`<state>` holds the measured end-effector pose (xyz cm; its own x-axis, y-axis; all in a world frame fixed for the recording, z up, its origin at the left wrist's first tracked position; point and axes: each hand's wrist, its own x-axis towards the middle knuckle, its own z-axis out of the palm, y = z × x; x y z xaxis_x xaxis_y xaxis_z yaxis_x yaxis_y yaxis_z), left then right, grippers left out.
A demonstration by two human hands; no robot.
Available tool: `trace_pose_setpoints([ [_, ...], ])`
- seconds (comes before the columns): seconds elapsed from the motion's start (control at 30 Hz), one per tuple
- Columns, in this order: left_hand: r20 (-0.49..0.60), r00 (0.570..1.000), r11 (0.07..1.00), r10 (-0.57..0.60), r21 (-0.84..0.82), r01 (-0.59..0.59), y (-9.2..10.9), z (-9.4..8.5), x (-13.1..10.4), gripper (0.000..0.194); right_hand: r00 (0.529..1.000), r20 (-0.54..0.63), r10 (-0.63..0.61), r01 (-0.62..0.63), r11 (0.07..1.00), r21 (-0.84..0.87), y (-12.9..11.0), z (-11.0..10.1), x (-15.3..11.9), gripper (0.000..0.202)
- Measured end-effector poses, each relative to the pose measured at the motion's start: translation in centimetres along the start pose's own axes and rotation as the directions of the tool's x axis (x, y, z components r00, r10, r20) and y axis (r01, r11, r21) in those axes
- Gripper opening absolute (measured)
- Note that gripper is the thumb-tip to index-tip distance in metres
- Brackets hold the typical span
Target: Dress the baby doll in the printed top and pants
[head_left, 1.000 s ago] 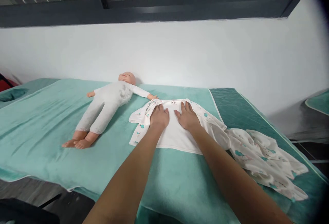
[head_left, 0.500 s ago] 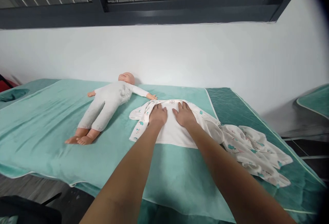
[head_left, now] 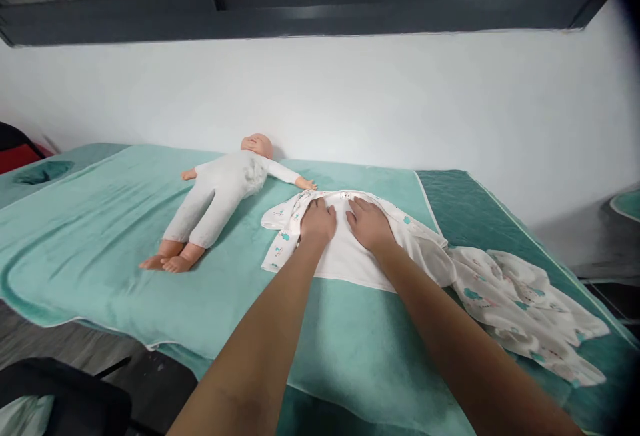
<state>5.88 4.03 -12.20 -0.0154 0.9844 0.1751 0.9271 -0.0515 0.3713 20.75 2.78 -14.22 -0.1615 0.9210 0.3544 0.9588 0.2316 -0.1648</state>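
A small white garment with a green print (head_left: 340, 249) lies spread on the green sheet. My left hand (head_left: 319, 221) rests flat on its upper left part, near the collar. Beside it, my right hand (head_left: 370, 224) lies on the upper right part, fingers spread and pointing away from me. A baby doll in a white suit (head_left: 225, 186) lies on its back to the left, one of its hands close to the garment's top edge. A second printed white cloth (head_left: 525, 309) is crumpled at the right, touching the garment's sleeve.
The green sheet (head_left: 100, 243) covers a bed against a white wall (head_left: 350, 103). Above is a dark window frame with bars (head_left: 390, 6). A black chair or bag (head_left: 65, 396) stands at the lower left, and a red and black object (head_left: 20, 153) at the far left.
The camera view has shifted, so the scene sits a little further right. Both hands remain on the garment, with hardly any movement over it.
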Motion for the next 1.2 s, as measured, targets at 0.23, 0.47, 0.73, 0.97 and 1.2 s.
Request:
trace_pose_setpoints([
  [0.23,-0.024,1.0,1.0,0.009,-0.01,-0.009,-0.2,0.2,0.0,0.054,0.997,0.062,0.052,-0.049,0.998,-0.044,0.5,0.6,0.3,0.053],
  [0.47,-0.037,0.999,1.0,0.011,-0.019,-0.012,0.0,0.0,-0.1,0.05,0.998,0.052,0.032,-0.029,0.998,-0.055,0.6,0.6,0.2,0.053],
  [0.73,-0.109,0.994,0.994,0.031,-0.097,-0.042,-0.1,-0.1,0.1,0.04,0.999,0.043,0.024,-0.021,0.998,-0.064,0.6,0.7,0.2,0.052],
  [0.97,-0.194,0.96,0.921,0.203,-0.296,-0.255,-1.5,-2.6,-4.8,0.032,1.0,0.028,0.014,-0.012,0.997,-0.077,0.4,0.3,0.2,0.051],
  [1.2,-0.385,0.903,0.924,0.192,-0.238,-0.298,-11.5,-6.0,-7.4,0.049,0.998,0.047,0.045,-0.04,0.994,-0.102,0.3,0.4,0.2,0.05],
])
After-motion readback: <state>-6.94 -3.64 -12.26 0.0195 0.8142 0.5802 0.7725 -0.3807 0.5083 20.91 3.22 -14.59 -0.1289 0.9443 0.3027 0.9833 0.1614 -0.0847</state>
